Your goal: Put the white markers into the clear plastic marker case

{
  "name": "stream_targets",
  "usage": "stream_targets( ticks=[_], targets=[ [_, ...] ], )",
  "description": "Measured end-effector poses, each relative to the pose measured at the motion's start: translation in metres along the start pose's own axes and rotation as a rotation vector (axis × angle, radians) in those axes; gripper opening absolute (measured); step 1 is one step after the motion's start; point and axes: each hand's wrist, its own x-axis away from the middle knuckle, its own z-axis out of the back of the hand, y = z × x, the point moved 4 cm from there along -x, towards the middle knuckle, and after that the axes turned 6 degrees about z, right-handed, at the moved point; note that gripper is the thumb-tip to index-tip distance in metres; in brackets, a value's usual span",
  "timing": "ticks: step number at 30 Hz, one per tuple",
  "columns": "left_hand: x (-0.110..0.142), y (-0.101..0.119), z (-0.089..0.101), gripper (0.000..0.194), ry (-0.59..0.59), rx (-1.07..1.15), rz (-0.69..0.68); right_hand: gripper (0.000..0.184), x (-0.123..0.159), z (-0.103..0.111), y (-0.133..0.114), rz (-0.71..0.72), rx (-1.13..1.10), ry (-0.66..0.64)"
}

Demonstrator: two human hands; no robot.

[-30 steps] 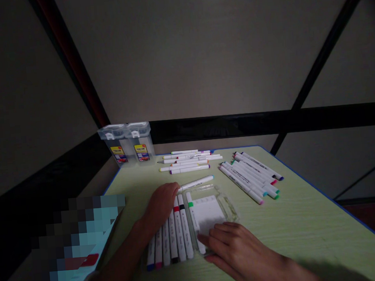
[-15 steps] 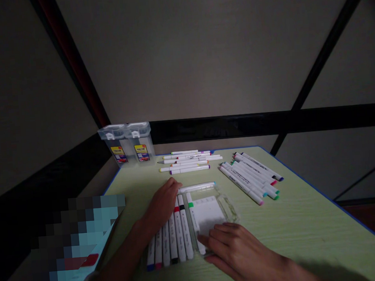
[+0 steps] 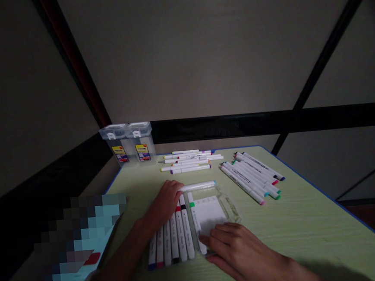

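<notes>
A clear plastic tray lies on the table, a row of white markers side by side in its left part. My left hand rests over the upper ends of that row, fingers bent and close together. Its fingertips meet the left end of a white marker with a light-blue tip lying crosswise at the top; what they grip is hidden. At the right part, my right hand has its index finger and thumb at the lower end of a green-banded marker. A white card shows beside that marker.
Several loose markers lie at the back of the table, and another group lies to the right. Two clear lidded boxes stand at the back left corner. A blurred light-blue object is at the left edge.
The view has shifted very slightly. Both hands and the markers stay practically where they were.
</notes>
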Motion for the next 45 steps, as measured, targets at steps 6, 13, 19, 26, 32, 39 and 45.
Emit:
stream_targets(
  ticks=[6,13,19,26,32,39,45],
  targets=[
    [-0.001,0.001,0.001,0.02,-0.016,-0.011,0.012,0.023,-0.001,0.001,0.0,0.012,-0.01,0.014],
    [0.0,0.002,0.003,0.02,-0.017,0.014,0.016,0.024,-0.001,0.003,-0.001,0.009,-0.007,0.023],
    [0.001,0.002,0.004,0.022,-0.028,0.064,0.053,0.024,-0.001,0.001,-0.001,0.0,-0.01,0.006],
    [0.001,0.011,0.01,0.021,-0.038,0.081,0.055,0.024,-0.001,0.001,0.0,-0.006,-0.01,-0.01],
    [0.002,0.014,0.018,0.023,0.047,0.129,0.059,0.033,0.001,0.004,0.001,-0.008,-0.039,0.004],
    [0.002,0.014,0.022,0.025,0.134,0.2,0.055,0.031,0.002,0.007,0.001,-0.013,-0.032,0.055],
    [0.0,0.017,0.026,0.018,0.171,0.291,0.049,0.025,0.006,0.013,0.01,-0.069,-0.026,0.275]
  ],
)
